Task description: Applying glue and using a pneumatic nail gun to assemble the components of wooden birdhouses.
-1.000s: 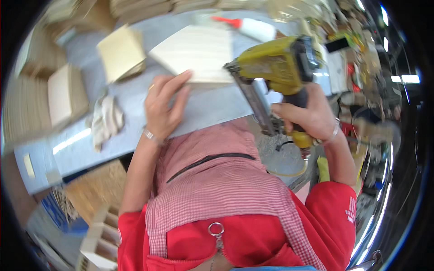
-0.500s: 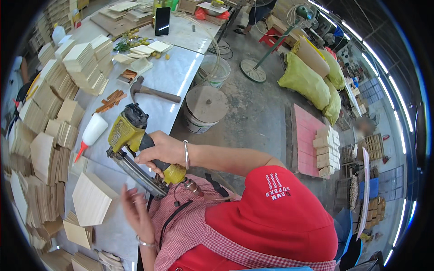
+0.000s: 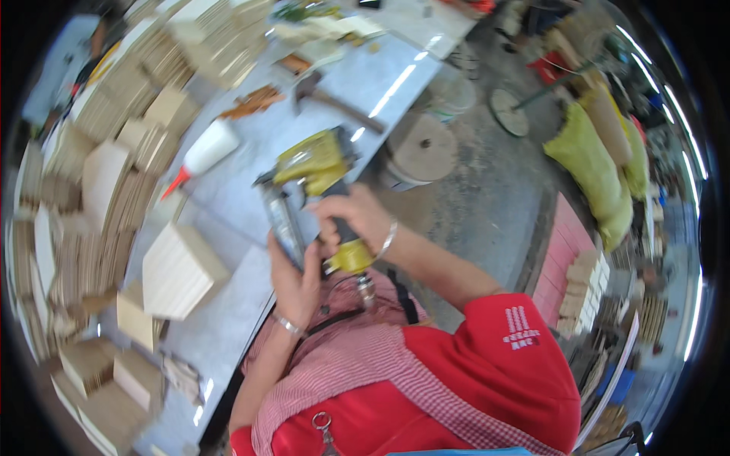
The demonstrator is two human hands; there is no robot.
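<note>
yellow nail gun (image 3: 313, 161) held up at the table (image 3: 247, 194) edge. right hand (image 3: 356, 216) has fingers wrapped round its grip (image 3: 337, 189); left hand (image 3: 295, 285) is at the magazine (image 3: 283, 220), can't tell if clenched. hammer (image 3: 344, 109) lies beyond.

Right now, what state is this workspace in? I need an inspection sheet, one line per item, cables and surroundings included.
Surface: pale grey table, glare in places.
Things in use: yellow nail gun; pointed wooden panels stacked on the table.
Clutter: hammer, white bottle with red nozzle, reddish-brown strips, pale glove.
Hands: right hand grips the nail gun; left hand is at its magazine, grip unclear.
Cables: metal fitting at the nail gun's base; any hose beyond is too blurred to trace.
Surroundings: lidded bucket beside the table; yellow-green sacks farther right.
</note>
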